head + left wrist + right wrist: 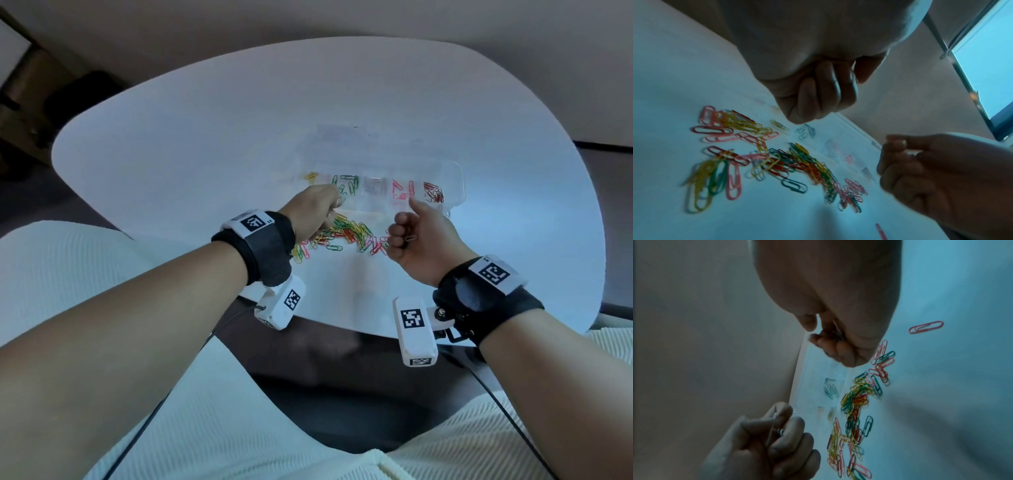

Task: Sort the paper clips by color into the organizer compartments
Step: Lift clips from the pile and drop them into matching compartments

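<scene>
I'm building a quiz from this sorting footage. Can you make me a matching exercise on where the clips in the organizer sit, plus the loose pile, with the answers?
Things:
1. yellow clips
2. green clips
3. dark red clips
4. mixed pile

Places:
A. on the table, in front of the organizer
B. the organizer's rightmost filled compartment
C. the organizer's leftmost compartment
D. the compartment just beyond the left hand

Pairs: 1-C, 2-D, 3-B, 4-A
</scene>
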The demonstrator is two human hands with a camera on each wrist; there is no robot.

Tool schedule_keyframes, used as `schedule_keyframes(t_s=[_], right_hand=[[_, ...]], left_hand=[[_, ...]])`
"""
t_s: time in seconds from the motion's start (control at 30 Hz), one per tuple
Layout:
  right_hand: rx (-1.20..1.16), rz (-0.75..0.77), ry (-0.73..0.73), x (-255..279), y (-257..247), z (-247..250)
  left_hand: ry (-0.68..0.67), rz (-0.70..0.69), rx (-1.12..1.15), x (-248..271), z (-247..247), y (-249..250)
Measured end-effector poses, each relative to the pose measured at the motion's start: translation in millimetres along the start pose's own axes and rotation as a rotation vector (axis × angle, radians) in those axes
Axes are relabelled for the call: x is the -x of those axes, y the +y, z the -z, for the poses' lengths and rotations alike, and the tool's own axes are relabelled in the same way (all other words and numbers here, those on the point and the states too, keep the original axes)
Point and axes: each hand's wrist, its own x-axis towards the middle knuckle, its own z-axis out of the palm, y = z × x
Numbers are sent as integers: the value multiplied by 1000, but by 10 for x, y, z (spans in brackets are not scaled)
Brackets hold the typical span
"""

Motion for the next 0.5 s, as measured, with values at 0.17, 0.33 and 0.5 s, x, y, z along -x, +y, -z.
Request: schedule_keyframes(t_s=[0.17, 0.33, 0.5], right_hand=[[61, -19, 102, -51, 79, 22], [-75, 29, 65, -14, 48, -33], [-218, 49, -40, 99, -34, -119]], left_hand=[[-1, 19, 17, -5, -36, 16], [6, 41, -49, -55, -63, -42], [-22, -85, -245, 37, -219, 45]])
